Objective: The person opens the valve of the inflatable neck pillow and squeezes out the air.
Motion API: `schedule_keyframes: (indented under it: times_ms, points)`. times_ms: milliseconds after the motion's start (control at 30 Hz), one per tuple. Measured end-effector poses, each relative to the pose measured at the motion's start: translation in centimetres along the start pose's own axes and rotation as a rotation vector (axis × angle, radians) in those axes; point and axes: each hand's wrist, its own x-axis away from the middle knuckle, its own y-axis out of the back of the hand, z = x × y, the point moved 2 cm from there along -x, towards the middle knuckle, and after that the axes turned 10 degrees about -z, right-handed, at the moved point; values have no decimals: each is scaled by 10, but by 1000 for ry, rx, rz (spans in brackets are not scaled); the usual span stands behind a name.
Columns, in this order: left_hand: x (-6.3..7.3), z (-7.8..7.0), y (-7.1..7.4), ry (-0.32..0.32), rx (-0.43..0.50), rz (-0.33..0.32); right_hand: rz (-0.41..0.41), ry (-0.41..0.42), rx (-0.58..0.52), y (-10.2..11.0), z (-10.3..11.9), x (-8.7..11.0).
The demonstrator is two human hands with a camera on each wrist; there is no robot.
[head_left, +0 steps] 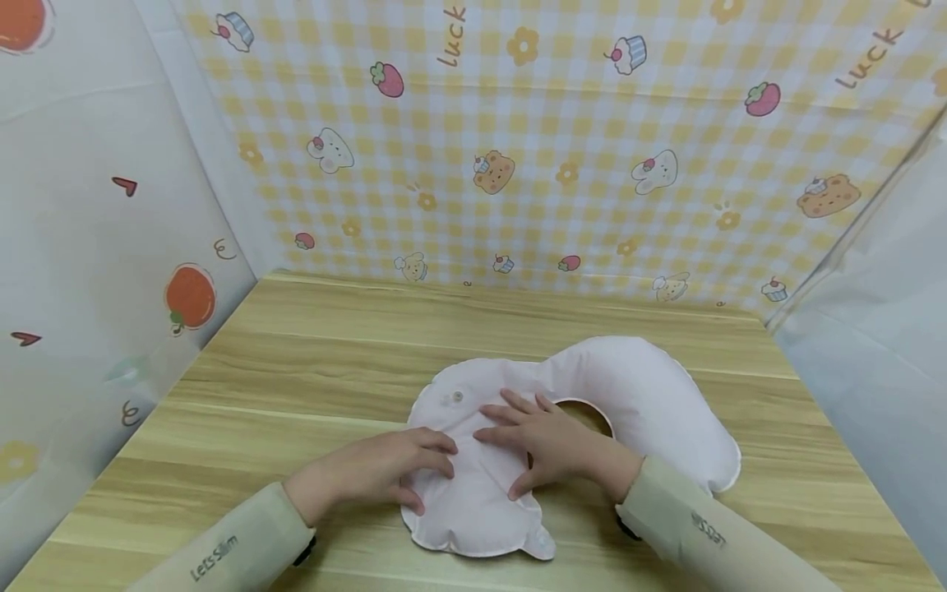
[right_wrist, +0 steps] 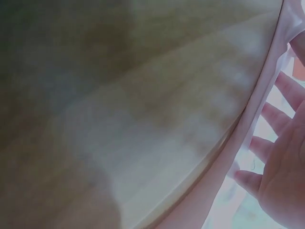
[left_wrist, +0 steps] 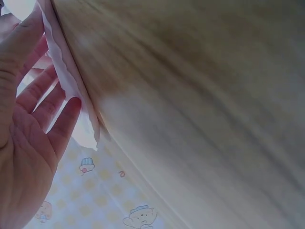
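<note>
A pale pink inflatable neck pillow (head_left: 651,395) lies on the wooden table, its curved opening facing the person. Its right arm looks plump, while the left lobe is flatter and creased. A small round valve (head_left: 457,396) shows near the upper left of the pillow. My left hand (head_left: 377,469) rests on the lobe's left edge, fingers loosely bent over it. With fingers spread, my right hand (head_left: 551,440) presses on the same lobe from its inner side. In the wrist views, fingertips of the left hand (left_wrist: 33,124) and right hand (right_wrist: 286,157) touch the pink material.
The wood-grain table (head_left: 296,353) extends around the pillow. A yellow checked backdrop (head_left: 459,214) stands behind it, with a white printed panel (head_left: 96,230) at left and a pale panel (head_left: 880,312) at right. A small tab (head_left: 540,544) sticks out at the lobe's near end.
</note>
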Motion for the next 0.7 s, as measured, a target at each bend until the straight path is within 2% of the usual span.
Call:
schedule_keyframes:
  times_ms: [167, 467, 700]
  points:
    - [-2, 4, 3, -27, -5, -9, 12, -16, -26, 1, -1, -3]
    - [-2, 12, 10, 30, 25, 16, 53, -62, 5, -3, -8, -12]
    - [1, 14, 9, 10, 7, -3, 88, -87, 11, 0, -7, -17]
